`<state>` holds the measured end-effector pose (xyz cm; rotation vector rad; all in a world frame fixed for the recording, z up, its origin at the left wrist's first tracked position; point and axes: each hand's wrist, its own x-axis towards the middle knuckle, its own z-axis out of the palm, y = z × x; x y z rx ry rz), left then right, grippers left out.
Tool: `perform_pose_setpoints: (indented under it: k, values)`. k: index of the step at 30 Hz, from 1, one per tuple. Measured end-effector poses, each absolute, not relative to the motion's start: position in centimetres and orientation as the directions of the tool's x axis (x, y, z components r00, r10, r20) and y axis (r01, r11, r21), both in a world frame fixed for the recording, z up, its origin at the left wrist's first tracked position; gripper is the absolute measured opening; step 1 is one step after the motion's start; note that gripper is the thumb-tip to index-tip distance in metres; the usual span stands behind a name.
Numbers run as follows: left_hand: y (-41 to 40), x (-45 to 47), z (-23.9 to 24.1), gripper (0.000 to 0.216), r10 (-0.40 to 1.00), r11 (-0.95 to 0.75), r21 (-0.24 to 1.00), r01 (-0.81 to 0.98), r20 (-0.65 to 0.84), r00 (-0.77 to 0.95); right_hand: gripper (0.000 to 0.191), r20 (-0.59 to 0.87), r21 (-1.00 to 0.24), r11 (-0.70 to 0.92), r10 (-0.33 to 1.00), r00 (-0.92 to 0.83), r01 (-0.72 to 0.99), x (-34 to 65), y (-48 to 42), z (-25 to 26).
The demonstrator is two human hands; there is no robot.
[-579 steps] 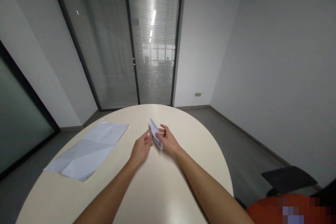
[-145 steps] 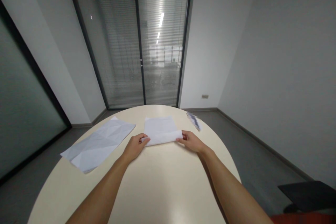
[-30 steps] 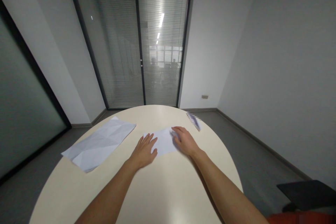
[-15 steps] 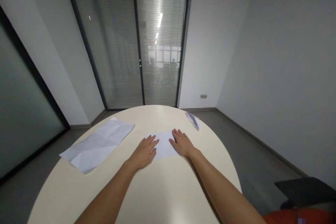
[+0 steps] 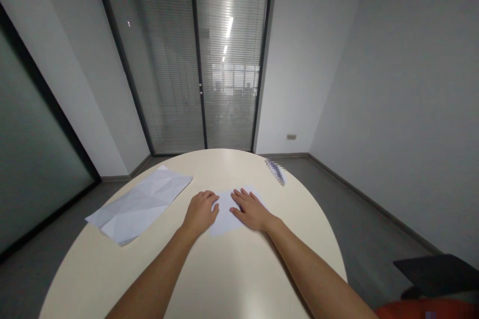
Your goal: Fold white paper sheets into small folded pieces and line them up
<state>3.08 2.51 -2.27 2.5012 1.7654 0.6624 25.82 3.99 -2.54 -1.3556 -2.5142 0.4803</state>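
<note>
The small white paper [image 5: 225, 222] lies flat on the pale round table [image 5: 209, 279], between the two hands and partly under them. Its bare middle shows in the gap between the left and right fingers, and its near edge runs out toward the wearer, free of both hands.

The right hand [image 5: 252, 211] rests palm down over the right part of the paper, its fingers slightly fanned and pointing away and to the left, the thumb set apart from them. A far corner of the paper shows beyond these fingers, to their right. They lie over the sheet rather than around it.

The left hand [image 5: 201, 212] sits at the paper's left side, its fingers bent and close together, with a narrow gap between forefinger and thumb. Their tips reach the paper's left margin; whether they pinch it or only press on it, I cannot tell.

Well to the left, larger creased white paper [image 5: 145, 204] lies on the table. Near the far right edge is a pixelated strip [image 5: 276, 172], its details hidden.
</note>
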Motion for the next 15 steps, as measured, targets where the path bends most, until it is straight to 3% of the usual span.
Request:
perform_pose_setpoints:
  k: [3,7,11,15]
  values:
    - [2.8,2.8,-2.2,0.03,0.928,-0.206,0.212,0.955,0.353,0.122,0.068,0.039,-0.398,0.484,0.858,-0.513,0.779,26.1,4.3,-2.6]
    - [2.6,3.2,-2.0,0.036,0.878,-0.319,0.202,0.926,0.432,0.208,0.067,0.058,-0.405,0.476,0.866,-0.497,0.781,26.2,4.4,-2.5]
    - [2.1,4.2,-2.6,0.047,0.844,-0.532,0.255,0.807,0.239,0.48,0.066,0.078,-0.399,0.496,0.856,-0.511,0.771,26.1,4.3,-2.5]
    - [2.1,4.3,-3.3,0.054,0.891,-0.455,0.266,0.85,0.126,0.437,0.066,0.059,-0.394,0.47,0.87,-0.489,0.79,26.9,4.7,-2.5]
